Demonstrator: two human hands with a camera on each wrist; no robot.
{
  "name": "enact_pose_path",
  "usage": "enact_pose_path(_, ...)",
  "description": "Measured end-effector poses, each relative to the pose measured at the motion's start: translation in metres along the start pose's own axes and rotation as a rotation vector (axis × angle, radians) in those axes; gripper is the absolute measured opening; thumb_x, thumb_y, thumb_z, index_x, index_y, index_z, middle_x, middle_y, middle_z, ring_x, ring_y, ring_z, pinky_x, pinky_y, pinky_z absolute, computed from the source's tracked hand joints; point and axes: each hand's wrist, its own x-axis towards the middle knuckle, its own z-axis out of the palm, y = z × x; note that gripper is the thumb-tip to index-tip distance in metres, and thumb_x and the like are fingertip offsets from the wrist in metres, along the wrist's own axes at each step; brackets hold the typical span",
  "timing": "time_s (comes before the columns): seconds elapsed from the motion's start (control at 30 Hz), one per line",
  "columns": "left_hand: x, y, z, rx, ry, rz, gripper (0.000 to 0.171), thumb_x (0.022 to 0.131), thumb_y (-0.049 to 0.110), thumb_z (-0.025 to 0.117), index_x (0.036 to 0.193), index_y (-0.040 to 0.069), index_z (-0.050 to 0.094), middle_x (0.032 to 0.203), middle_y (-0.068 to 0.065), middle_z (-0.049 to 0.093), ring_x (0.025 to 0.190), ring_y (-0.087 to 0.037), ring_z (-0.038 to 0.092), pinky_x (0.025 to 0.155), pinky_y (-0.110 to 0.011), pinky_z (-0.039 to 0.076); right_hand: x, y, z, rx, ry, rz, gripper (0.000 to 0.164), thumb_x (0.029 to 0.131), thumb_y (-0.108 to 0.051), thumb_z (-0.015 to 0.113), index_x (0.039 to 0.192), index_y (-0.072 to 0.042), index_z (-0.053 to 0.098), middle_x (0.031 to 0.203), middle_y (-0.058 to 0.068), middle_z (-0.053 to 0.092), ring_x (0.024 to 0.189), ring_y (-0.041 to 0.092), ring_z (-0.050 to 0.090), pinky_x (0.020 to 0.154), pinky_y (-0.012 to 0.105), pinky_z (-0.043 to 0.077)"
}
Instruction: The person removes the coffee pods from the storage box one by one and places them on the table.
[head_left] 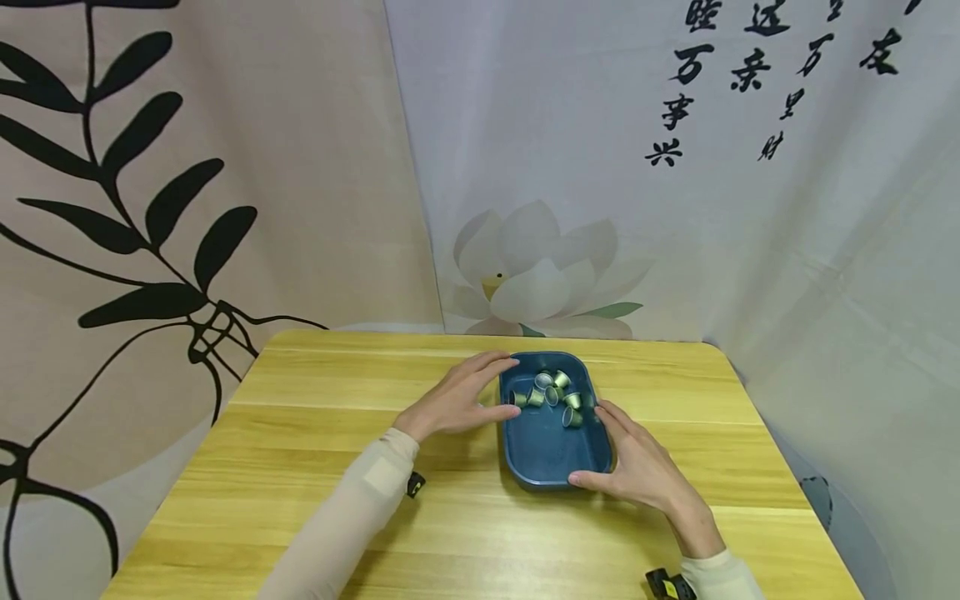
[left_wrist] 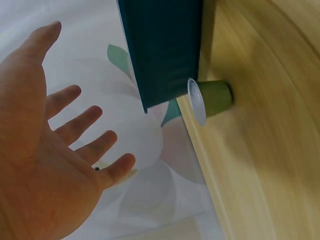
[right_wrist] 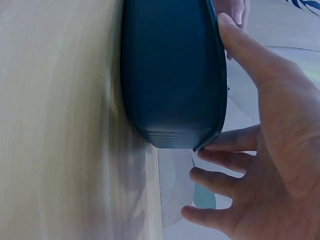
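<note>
A dark blue tray sits on the wooden table, holding several small green coffee capsules with silvery rims, mostly in its far half. At its left long side is my left hand, fingers spread and relaxed, fingertips overlapping the rim in the head view. The left wrist view shows this palm holding nothing; one green capsule lies on the table beside the tray. My right hand touches the tray's right side, thumb at the near right corner and long fingers extended along the rim. These fingers look nearly straight in the right wrist view.
The light wooden table ends at a far edge just behind the tray. Beyond it hangs a pale cloth backdrop printed with leaves, a lotus and black characters. Dark wrist devices sit at both cream sleeves.
</note>
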Motion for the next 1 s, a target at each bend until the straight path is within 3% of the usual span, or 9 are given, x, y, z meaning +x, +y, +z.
enact_pose_path(0.4,0.024,0.029,0.006,0.074,-0.055,0.105,0.080,0.105,0.058,0.077,0.171,0.020,0.050,0.180,-0.011,0.045,0.171,-0.043,0.036,0.139,-0.070,0.031,-0.001,-0.001,0.000,0.001,0.000,-0.016,0.120,0.085,-0.067,0.093,0.167,0.007,0.046,0.177,0.030,0.042,0.152,0.058,0.055,0.116,0.076,0.054)
enact_pose_path(0.73,0.045,0.043,0.022,0.138,-0.152,0.157,0.075,0.107,0.056,0.075,0.168,0.019,0.054,0.177,-0.010,0.050,0.170,-0.039,0.040,0.139,-0.066,0.035,-0.001,0.002,0.000,0.000,-0.009,-0.009,0.122,0.086,-0.072,0.089,0.167,0.007,0.045,0.179,0.028,0.041,0.154,0.057,0.053,0.118,0.075,0.053)
enact_pose_path(1.0,0.056,0.050,0.038,0.210,-0.251,0.140,0.074,0.108,0.059,0.073,0.170,0.023,0.053,0.178,-0.006,0.050,0.169,-0.034,0.043,0.139,-0.062,0.037,-0.001,0.002,-0.001,0.001,-0.008,-0.017,0.123,0.085,-0.074,0.089,0.167,0.008,0.046,0.178,0.028,0.042,0.153,0.058,0.054,0.117,0.076,0.053)
